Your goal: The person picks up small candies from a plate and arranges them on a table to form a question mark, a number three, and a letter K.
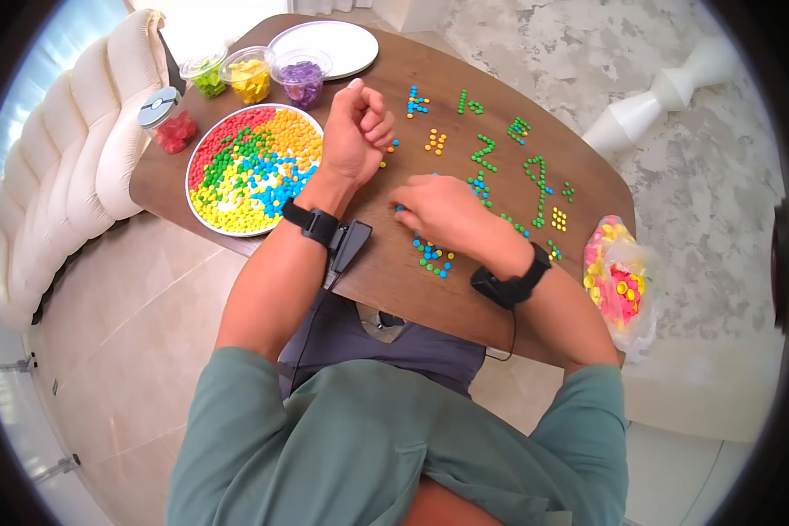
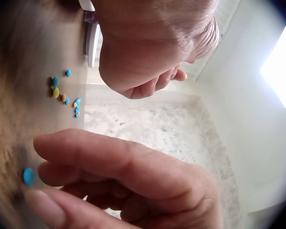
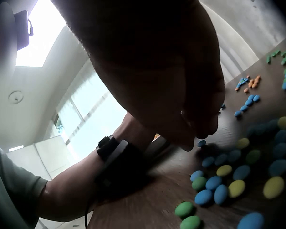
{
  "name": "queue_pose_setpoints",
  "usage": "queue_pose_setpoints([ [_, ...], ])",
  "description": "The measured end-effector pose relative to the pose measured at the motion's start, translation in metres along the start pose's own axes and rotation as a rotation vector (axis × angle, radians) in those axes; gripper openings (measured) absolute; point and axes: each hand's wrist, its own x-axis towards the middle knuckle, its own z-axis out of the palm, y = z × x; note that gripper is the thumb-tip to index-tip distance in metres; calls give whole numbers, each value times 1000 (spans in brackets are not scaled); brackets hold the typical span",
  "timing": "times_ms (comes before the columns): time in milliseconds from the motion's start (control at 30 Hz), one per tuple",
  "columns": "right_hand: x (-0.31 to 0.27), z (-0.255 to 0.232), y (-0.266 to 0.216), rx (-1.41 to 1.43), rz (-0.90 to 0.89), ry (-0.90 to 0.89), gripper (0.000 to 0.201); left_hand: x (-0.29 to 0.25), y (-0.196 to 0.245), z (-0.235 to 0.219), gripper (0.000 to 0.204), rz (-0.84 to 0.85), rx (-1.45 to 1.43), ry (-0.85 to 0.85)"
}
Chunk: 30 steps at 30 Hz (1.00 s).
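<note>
My right hand (image 1: 443, 210) is low over the table, close above the rows of button-shaped candies. In the left wrist view its thumb and forefinger (image 2: 86, 148) stand apart, right beside a single blue candy (image 2: 28, 176) on the wood. That candy (image 3: 201, 143) shows just under the fingertips in the right wrist view. Blue, green and yellow candies (image 1: 434, 259) form a figure beside the right wrist. Raised near the plate of candies (image 1: 193, 197), my left hand (image 1: 355, 131) has its fingers curled toward the palm; I cannot tell whether anything lies inside.
Green, orange and blue candies (image 1: 484, 153) form letters, numbers and small shapes across the table's right side. Cups of green, yellow and purple pieces (image 1: 302, 79), a lidded jar (image 1: 171, 123) and a white plate (image 1: 333, 44) stand at the far left. A plastic bag (image 1: 622, 280) lies by the right edge.
</note>
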Motion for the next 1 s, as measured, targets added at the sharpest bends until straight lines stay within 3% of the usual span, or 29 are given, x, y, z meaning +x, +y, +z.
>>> queue_pose_setpoints([
  [467, 36, 8, 30, 104, -7, -15, 12, 0, 0, 1, 41, 7, -9, 4],
  [567, 44, -16, 43, 123, 88, 16, 14, 0, 0, 1, 41, 12, -6, 9],
  [633, 45, -29, 59, 255, 214, 138, 15, 0, 0, 1, 41, 16, -6, 12],
  [767, 41, -31, 82, 288, 351, 109, 15, 1, -1, 1, 41, 16, 1, -2],
  [1000, 40, -15, 80, 324, 337, 53, 14, 1, -3, 0, 41, 8, -2, -7],
])
